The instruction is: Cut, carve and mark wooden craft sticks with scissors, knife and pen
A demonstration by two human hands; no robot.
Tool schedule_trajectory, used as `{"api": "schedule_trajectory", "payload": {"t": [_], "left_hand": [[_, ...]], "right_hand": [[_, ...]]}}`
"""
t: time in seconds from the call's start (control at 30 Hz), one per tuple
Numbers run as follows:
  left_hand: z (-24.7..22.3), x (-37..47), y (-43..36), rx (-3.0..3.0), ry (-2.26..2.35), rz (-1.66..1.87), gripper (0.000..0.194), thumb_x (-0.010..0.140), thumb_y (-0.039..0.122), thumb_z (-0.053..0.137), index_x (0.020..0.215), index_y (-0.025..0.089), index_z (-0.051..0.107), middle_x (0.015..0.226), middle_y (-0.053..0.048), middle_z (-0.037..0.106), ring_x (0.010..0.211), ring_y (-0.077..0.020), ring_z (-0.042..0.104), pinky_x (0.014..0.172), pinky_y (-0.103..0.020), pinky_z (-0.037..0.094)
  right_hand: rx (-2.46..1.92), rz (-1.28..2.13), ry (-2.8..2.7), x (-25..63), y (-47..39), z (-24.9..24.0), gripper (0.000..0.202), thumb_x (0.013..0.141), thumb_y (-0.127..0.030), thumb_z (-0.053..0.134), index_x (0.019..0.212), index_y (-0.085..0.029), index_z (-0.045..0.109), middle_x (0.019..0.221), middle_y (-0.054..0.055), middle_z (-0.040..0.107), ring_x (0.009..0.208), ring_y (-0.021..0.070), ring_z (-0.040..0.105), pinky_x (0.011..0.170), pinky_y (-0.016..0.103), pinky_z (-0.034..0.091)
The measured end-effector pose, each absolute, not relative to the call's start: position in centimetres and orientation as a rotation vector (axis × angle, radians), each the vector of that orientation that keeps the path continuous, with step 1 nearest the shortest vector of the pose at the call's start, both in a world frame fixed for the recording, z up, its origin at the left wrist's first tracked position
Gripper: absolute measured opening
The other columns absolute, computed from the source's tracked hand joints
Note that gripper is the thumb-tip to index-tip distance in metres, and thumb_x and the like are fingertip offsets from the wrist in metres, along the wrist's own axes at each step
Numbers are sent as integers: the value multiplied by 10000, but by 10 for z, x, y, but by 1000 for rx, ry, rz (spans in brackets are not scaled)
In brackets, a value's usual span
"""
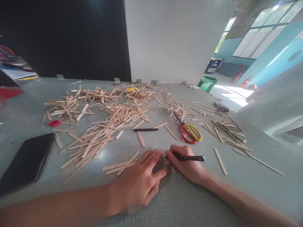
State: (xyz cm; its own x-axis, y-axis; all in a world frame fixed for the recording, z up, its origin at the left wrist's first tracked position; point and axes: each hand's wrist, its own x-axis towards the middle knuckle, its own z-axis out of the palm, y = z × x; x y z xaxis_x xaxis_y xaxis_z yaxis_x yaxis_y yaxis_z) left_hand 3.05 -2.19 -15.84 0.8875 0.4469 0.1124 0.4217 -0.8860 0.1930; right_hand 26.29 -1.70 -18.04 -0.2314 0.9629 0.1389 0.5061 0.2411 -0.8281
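My right hand (188,164) is closed around a dark pen (193,158), its tip pointing left toward my left fingertips. Palm down on the grey table (180,201), my left hand (144,176) presses on a small wooden piece (163,157) that is mostly hidden under the fingers; whether it grips the piece I cannot tell. Several wooden sticks (129,164) lie crossed just left of that hand. Beyond both hands rests a second black pen (146,129). Scissors (189,130) with one red and one yellow handle lie partly open behind my right hand.
Heaps of wooden sticks (123,113) spread across the back and left. A black phone (27,160) and a red ring (54,123) lie at the left. Thin strips (227,132) are piled at the right. An upright black and white panel (165,41) borders the back.
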Motion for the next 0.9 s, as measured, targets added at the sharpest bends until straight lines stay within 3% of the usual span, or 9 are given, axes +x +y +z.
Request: {"api": "schedule_trajectory", "payload": {"t": [0.3,0.5,0.67,0.9], "left_hand": [[-154,31,-20,2887,655,135,527,1032,193,522,1556,138,505,1581,-307,477,1528,-460,431,1232,-628,410],[-156,30,-19,2843,656,164,522,1065,255,509,1581,188,484,1641,-250,457,1563,-403,398,1262,-599,378],[-159,29,-19,2916,632,205,541,1074,314,538,1609,274,469,1640,-221,478,1525,-434,451,1227,-650,393],[-161,28,-19,3010,589,173,580,1101,403,499,1655,260,402,1631,-264,474,1514,-460,456,1203,-661,409]], "right_hand": [[-1345,819,-1894,263,-19,-176,429,1056,-410,559,672,-237,479,570,-48,534,539,128,428,552,282,331],[-1364,788,-1900,259,-21,-175,448,1093,-394,458,673,-236,449,591,-47,514,543,125,380,558,288,320],[-1348,750,-1913,258,-21,-176,440,1095,-376,460,681,-242,394,579,-71,426,548,123,309,552,286,294],[-1283,717,-1950,261,-23,-182,438,1105,-355,468,699,-248,346,589,-83,340,554,126,279,538,288,256]]}}
